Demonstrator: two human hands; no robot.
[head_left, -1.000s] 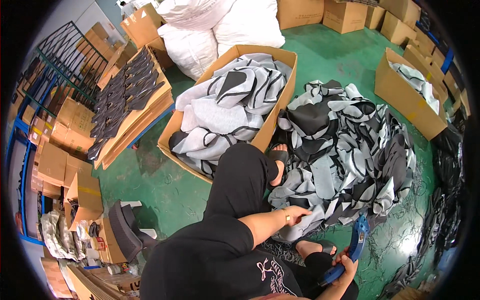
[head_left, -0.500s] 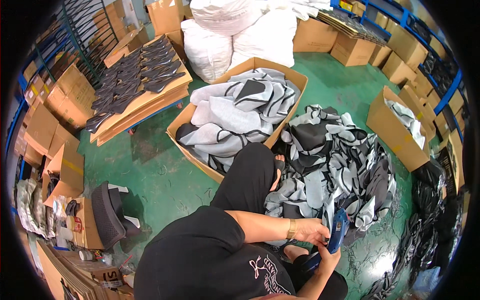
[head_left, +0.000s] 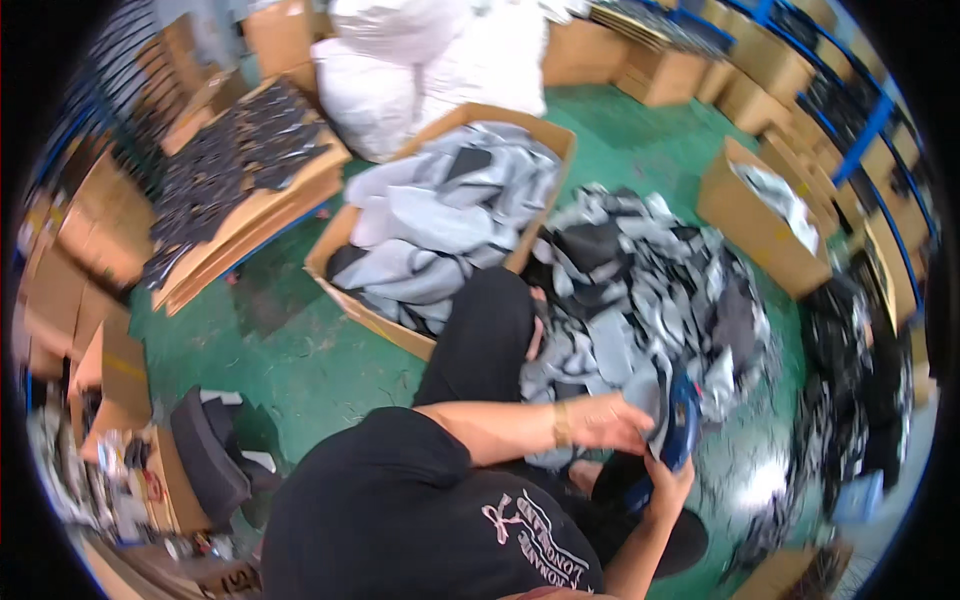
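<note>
A dark blue hand-held tool (head_left: 683,428) stands upright beyond my lap, with my right hand (head_left: 668,488) closed around its lower part. Against the tool's left side rests a curved grey fabric piece with dark edging (head_left: 652,395). The fingertips of my left hand (head_left: 605,421) pinch that piece near its lower end; motion blurs the fingers somewhat. A gold-coloured watch band circles the left wrist. Just past both hands spreads a heap of grey and black fabric pieces (head_left: 640,290) on the floor. The tool's working end is hard to make out.
A large open carton (head_left: 330,290) full of grey pieces lies ahead of my knee. White sacks (head_left: 365,100) rise behind it. At the left are stacked boards (head_left: 255,225) bearing black parts and a dark grey stool (head_left: 205,445). Another carton (head_left: 755,235) stands right of the heap.
The view has shifted, so the surroundings sit further left. My left hand has drawn slightly away from the tool, and more of the grey piece shows between them.
</note>
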